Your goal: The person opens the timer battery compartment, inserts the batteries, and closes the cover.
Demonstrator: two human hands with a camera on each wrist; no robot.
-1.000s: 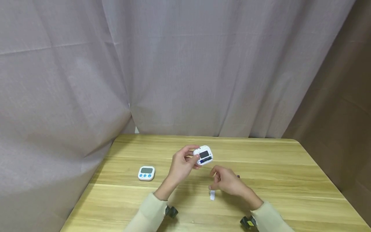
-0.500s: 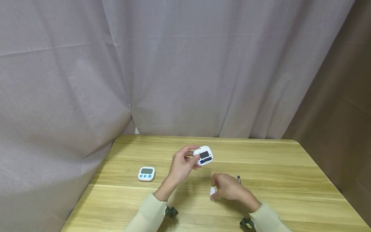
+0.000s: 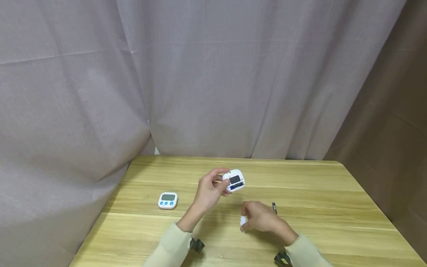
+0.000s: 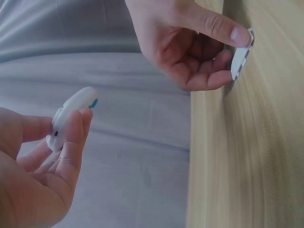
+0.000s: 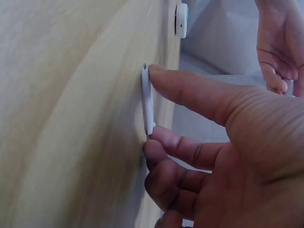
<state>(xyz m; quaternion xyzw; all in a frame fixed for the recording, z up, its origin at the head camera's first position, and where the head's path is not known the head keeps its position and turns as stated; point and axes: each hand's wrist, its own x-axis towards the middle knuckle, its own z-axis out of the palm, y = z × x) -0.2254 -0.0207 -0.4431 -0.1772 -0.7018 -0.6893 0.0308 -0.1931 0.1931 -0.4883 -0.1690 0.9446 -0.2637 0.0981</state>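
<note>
My left hand (image 3: 207,193) grips a white digital timer (image 3: 237,174) by its edge, raised above the table with its back towards me. Its battery slot stands uncovered, and a dark battery (image 3: 237,185) lies in it. Lower and to the right, my right hand (image 3: 261,218) pinches a small white battery cover (image 3: 242,220) at the tabletop. In the right wrist view the thumb is on one end of the cover (image 5: 147,99) and a fingertip on the other. The left wrist view shows the cover (image 4: 241,57) tilted on edge, close to the wood.
A second white timer (image 3: 168,200) with blue buttons lies face up on the left of the wooden table (image 3: 317,193). Just beyond the right hand lies a small dark cylinder (image 3: 274,208), like a battery. A grey curtain (image 3: 213,81) hangs behind the table.
My right hand has come down and towards me onto the battery cover and now pinches it. The dark cylinder beside that hand shows more fully. The left hand still holds the timer in place.
</note>
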